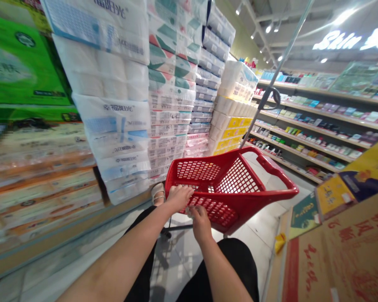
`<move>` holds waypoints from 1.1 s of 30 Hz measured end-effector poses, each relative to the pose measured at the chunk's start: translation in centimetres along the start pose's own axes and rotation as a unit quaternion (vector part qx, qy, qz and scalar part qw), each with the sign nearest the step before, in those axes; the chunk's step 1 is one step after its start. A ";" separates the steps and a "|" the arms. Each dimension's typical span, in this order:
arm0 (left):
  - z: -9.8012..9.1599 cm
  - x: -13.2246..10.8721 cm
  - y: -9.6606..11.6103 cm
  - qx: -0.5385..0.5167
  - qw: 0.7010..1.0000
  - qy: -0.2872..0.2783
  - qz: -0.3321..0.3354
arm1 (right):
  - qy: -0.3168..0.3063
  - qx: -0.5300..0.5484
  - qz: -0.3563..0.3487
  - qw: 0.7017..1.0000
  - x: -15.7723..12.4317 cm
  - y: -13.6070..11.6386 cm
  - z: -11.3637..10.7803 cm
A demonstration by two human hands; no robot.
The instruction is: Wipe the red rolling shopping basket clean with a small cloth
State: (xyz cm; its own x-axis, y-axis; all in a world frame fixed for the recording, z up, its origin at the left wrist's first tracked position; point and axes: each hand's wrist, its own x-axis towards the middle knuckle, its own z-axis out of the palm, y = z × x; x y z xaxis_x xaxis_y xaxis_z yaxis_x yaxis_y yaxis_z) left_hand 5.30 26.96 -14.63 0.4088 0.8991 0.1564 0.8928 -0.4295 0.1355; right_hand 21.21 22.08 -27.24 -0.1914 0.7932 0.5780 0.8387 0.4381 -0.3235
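A red plastic shopping cart [264,191] with lattice sides stands in front of me, turned at an angle. No goods show inside its basket. My left hand [179,197] lies over the near rim, its fingers bent down over the edge. Just below and to the right, my right hand [200,222] is beside the lattice side with its fingers curled together. Something small and pale may be at those fingertips, but it is too unclear to name.
Tall stacks of wrapped tissue packs [170,92] and toilet rolls [113,79] line the left. Printed cardboard boxes [359,243] stand close on the right. Stocked shelves [318,121] run behind the cart. A metal pole [282,63] rises beyond it. A shoe [158,193] shows beside the cart.
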 end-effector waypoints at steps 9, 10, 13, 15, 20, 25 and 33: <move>0.4 0.2 -0.3 -0.003 1.000 0.007 0.005 | 0.014 0.000 0.009 1.000 0.0 0.4 -0.3; 0.4 0.2 -0.3 -0.005 1.000 0.007 0.008 | 0.026 0.006 0.006 1.000 0.1 0.4 -0.3; 0.5 0.2 -0.4 -0.005 1.000 0.011 0.010 | 0.002 0.005 0.023 1.000 0.1 0.7 -0.3; 0.6 0.3 -0.5 -0.002 1.000 0.013 0.010 | -0.030 0.001 0.038 0.999 0.1 0.8 -0.2; 0.8 0.5 -0.6 -0.005 1.000 0.014 0.014 | 0.004 0.009 0.035 0.999 -0.2 1.3 0.2; 0.7 0.6 -0.6 -0.003 1.000 0.007 0.011 | -0.019 -0.001 0.070 0.997 -0.5 1.6 0.4; 0.7 0.6 -0.7 0.010 1.000 0.005 0.027 | -0.012 -0.002 0.068 0.998 -0.3 2.7 0.5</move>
State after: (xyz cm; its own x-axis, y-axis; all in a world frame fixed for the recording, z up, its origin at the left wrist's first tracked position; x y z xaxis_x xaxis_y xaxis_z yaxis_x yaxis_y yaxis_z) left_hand 5.08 27.88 -15.28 0.4550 0.8735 0.1734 0.8731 -0.4759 0.1065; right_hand 23.30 23.24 -28.67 -0.0883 0.8546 0.5118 0.8598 0.3249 -0.3940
